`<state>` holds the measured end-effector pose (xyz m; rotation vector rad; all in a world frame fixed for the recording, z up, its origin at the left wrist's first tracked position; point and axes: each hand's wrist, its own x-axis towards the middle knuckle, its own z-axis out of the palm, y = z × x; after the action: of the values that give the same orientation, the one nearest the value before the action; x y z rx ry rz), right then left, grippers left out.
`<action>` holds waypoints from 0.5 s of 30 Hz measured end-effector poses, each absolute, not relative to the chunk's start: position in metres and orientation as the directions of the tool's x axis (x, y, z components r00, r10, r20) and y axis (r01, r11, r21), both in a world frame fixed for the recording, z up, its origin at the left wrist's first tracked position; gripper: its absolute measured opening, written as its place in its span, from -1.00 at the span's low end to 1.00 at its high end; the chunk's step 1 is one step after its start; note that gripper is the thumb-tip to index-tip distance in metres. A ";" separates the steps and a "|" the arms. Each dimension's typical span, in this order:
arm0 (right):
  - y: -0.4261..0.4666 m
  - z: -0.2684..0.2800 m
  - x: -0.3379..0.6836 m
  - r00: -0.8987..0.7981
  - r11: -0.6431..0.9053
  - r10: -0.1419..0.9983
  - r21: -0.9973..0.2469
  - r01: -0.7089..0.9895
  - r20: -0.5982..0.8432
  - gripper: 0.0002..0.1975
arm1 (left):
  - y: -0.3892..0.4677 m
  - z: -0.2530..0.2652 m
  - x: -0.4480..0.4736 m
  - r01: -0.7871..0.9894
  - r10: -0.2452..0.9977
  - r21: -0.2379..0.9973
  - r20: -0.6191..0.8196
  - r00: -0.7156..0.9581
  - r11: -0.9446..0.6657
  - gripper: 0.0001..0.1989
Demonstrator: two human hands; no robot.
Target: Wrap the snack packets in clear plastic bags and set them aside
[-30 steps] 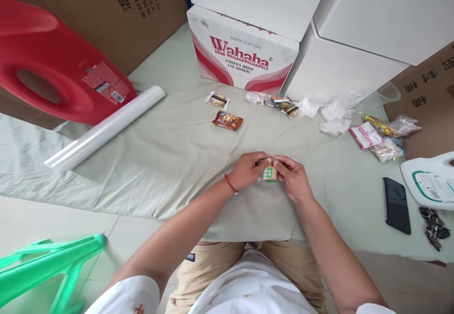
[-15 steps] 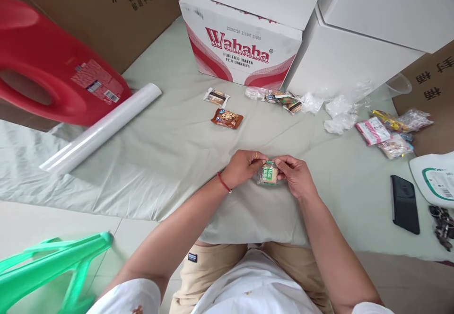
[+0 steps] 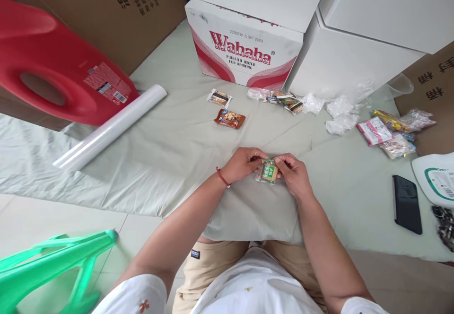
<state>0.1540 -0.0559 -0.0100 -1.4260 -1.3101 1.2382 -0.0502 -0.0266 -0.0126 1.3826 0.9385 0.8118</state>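
Observation:
A small clear packet of biscuits [image 3: 268, 171] with green and white print is held up near the table's front edge. My left hand [image 3: 244, 165] pinches its upper left edge between thumb and fingers, and a red cord circles that wrist. On the packet's upper right side, the thumb and fingers of my right hand [image 3: 292, 172] are closed. Beyond my hands lie a brown cookie packet [image 3: 230, 118] and, behind it, a clear-wrapped snack [image 3: 219, 98] with a dark band.
More snack packets [image 3: 283, 100] and crumpled clear wrappers [image 3: 341, 115] lie before the Wahaha carton [image 3: 244, 44]. Pink-and-white packets [image 3: 375, 130], a phone [image 3: 407, 204] and keys [image 3: 443, 224] are at right. A plastic film roll [image 3: 113, 127] and red jug [image 3: 64, 68] occupy the left, above a green stool [image 3: 56, 262].
Both hands keep their pinch on the biscuit packet, which has tilted slightly. The whole view has shifted a little.

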 end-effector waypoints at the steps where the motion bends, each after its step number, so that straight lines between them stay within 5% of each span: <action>1: -0.056 -0.008 0.154 -0.042 -0.141 0.988 -0.975 0.171 -0.150 -0.62 | -0.026 -0.013 -0.050 0.068 0.910 0.997 -0.058 0.410 0.033 -0.81; 5: -0.059 -0.006 0.158 -0.079 -0.182 0.977 -0.970 0.161 -0.196 -0.60 | -0.026 -0.012 -0.050 0.082 0.924 0.996 -0.061 0.377 0.033 -0.84; 15: -0.062 -0.005 0.156 -0.048 0.008 0.999 -0.925 0.380 -0.011 -0.71 | -0.025 -0.015 -0.049 0.099 0.895 0.995 -0.055 0.444 0.013 -0.75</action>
<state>0.1564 -0.0621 -0.0045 -1.4688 -1.5296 1.0373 -0.0493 -0.0250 -0.0153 1.4343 0.9412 0.7918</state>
